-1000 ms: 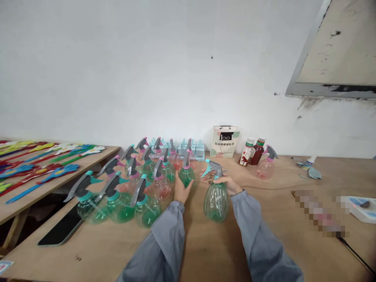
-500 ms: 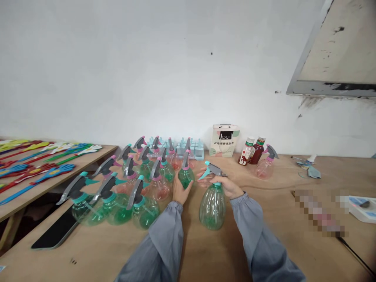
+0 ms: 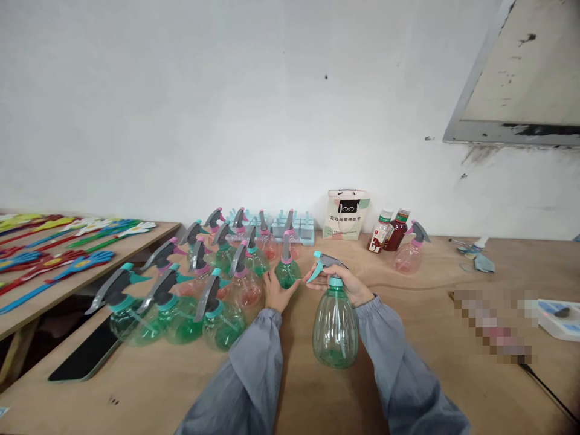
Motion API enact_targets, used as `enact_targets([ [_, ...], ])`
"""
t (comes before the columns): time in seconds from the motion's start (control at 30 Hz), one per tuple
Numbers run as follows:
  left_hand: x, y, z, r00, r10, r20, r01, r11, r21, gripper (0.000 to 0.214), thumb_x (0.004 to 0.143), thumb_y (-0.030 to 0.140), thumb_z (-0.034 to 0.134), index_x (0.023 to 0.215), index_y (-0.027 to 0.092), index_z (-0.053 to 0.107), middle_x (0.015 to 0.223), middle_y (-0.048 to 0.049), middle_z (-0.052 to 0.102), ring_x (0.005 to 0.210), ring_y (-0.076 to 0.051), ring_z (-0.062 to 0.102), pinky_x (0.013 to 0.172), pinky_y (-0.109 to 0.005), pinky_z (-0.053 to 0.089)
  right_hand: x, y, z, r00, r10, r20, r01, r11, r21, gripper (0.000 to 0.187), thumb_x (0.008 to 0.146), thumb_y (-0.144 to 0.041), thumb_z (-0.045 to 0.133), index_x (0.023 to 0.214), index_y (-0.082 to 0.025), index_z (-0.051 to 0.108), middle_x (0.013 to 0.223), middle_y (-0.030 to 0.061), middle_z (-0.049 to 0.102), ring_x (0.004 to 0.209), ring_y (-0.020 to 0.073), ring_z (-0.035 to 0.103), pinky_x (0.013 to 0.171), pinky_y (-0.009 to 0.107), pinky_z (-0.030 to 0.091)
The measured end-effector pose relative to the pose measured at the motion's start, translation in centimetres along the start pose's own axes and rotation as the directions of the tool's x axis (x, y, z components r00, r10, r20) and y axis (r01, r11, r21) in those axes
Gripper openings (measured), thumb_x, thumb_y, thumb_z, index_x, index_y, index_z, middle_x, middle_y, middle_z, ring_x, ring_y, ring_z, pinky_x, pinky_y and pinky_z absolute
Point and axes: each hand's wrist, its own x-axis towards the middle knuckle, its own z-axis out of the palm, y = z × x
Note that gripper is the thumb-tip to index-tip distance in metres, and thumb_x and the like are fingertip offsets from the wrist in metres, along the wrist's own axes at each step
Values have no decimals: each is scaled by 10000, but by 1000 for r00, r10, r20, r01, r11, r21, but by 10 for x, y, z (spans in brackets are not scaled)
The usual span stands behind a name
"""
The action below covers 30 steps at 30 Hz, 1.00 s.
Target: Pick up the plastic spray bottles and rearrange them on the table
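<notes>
My right hand (image 3: 351, 284) grips a large clear-green spray bottle (image 3: 335, 332) around its grey sprayer head and turquoise collar. Its turquoise nozzle and trigger point left, and a little green shows at the base. To its left, my left hand (image 3: 278, 292) is at a smaller green spray bottle (image 3: 288, 272) with a pink collar. Thumb and fingers are spread on either side of this bottle's lower part, and it stands upright. Beside my left forearm is another green spray bottle (image 3: 223, 326) with a turquoise collar, at the front of a group of several green and pink ones.
A black phone (image 3: 86, 353) lies at the left. Pale blue moulds (image 3: 293, 229), a printed bag (image 3: 347, 214), two sauce bottles (image 3: 379, 232) and a pink spray bottle (image 3: 408, 257) stand along the wall. Colourful hand-shaped clappers (image 3: 81, 266) cover the side table. A pixelated item (image 3: 492, 326) lies right.
The large spray bottle in my right hand has swung slightly right and towards me. My left hand's fingers have spread a little wider at the small green bottle, which stays nearly in place.
</notes>
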Motion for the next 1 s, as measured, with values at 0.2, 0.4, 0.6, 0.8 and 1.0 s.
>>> enact_targets([
  [0.2,0,-3,2,997,76,22,-72,986,-151,765,687,410,818,1327,234,439,1256,-137,541,1294,-347,517,1106,-600,411,3,1,2,998,-56,-38,56,998,-9,296,587,-176,623,874,-205,690,973,69,784,1111,264,702,1012,399,533],
  [0.4,0,-5,3,999,34,30,-28,980,-199,800,659,447,850,1322,232,457,1286,-134,550,1292,-348,533,1125,-589,407,6,2,0,998,-51,-46,52,999,15,345,532,-173,595,868,-193,672,969,88,773,1102,287,696,942,391,553],
  [0.6,0,-5,2,997,27,73,-14,986,-166,813,657,432,855,1328,213,453,1290,-150,555,1272,-352,555,1102,-575,442,5,2,0,997,-51,-56,48,997,-67,253,510,-197,578,746,-190,667,855,67,762,961,259,713,846,342,541],
  [0.8,0,-6,4,997,31,74,-17,984,-175,825,648,438,850,1334,205,454,1286,-140,559,1283,-356,547,1114,-570,429,4,2,1,995,-56,-79,46,990,-134,198,485,-213,552,664,-207,638,741,46,729,851,252,704,718,318,510],
  [1.0,-1,-6,3,993,33,113,-10,980,-198,826,668,419,849,1354,221,433,1338,-156,536,1312,-363,532,1126,-577,419,0,-2,7,996,-80,-47,76,995,-68,294,519,-198,571,795,-206,673,826,51,744,906,244,694,763,321,508],
])
